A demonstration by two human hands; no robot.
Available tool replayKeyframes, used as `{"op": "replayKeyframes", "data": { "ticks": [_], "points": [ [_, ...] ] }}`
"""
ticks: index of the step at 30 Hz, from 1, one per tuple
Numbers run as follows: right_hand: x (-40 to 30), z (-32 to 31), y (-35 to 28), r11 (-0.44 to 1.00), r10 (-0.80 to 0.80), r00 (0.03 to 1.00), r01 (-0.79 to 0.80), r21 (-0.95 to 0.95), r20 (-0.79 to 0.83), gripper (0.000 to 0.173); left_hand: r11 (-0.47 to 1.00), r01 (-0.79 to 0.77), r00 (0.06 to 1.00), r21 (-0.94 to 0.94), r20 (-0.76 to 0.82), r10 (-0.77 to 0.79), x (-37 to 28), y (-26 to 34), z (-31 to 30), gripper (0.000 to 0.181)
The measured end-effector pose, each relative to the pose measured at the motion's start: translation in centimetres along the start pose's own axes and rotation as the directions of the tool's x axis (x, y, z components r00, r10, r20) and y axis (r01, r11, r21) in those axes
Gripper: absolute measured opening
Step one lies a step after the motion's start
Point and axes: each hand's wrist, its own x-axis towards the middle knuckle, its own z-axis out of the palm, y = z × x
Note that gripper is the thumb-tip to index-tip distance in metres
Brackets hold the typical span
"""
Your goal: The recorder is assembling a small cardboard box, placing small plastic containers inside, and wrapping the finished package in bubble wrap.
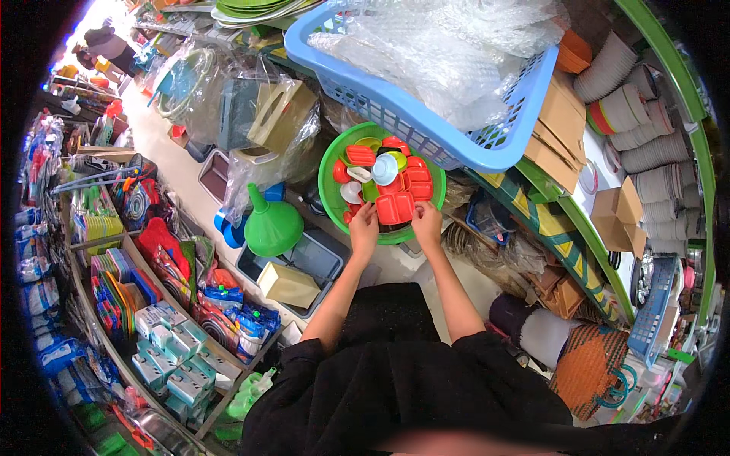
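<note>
Between my two hands is a red divided plastic dish (394, 208), low in a round green plastic basin (325, 185). My left hand (364, 223) has its fingertips at the dish's left edge. At the right edge, my right hand (426, 219) pinches it between thumb and fingers. Other red dishes (421, 182), a pale blue bowl (385, 169), a white bowl (351, 192) and yellow-green dishes (369, 142) lie heaped in the basin behind it. The part of the basin under the heap is hidden.
A blue plastic basket (393, 122) full of clear wrap overhangs the basin's far right side. Left stand a green funnel (274, 228) and a grey tub (336, 268) with a cream container (289, 286). Shelves (604, 273) run along the right, and a divided goods bin (122, 239) lines the left.
</note>
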Motion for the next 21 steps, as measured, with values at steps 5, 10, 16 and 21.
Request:
{"op": "replayKeyframes", "data": {
  "ticks": [5, 10, 16, 21],
  "points": [
    [0.8, -5.5, -3.1, 0.979, 0.012, 0.985, 0.024, 0.203, -0.171, 0.013, 0.985, -0.142, 0.989, -0.099, -0.045, 0.138, -2.3, 9.0, 1.6, 0.033],
    [1.2, -12.8, -5.9, 0.926, -0.044, 0.926, 0.179, 0.333, -0.375, 0.009, 0.918, -0.304, 0.951, -0.254, -0.03, 0.306, -4.6, 15.2, 3.8, 0.028],
    [1.6, -20.4, -5.0, 0.857, 0.023, 0.81, 0.285, 0.429, -0.585, 0.004, 0.871, -0.334, 0.918, -0.362, 0.085, 0.387, -8.1, 20.6, 8.7, 0.027],
    [1.3, -26.9, -4.4, 0.858, -0.011, 0.718, 0.364, 0.362, -0.696, 0.004, 0.839, -0.4, 0.859, -0.368, 0.168, 0.483, -10.0, 24.7, 13.1, 0.028]
  ]
}}
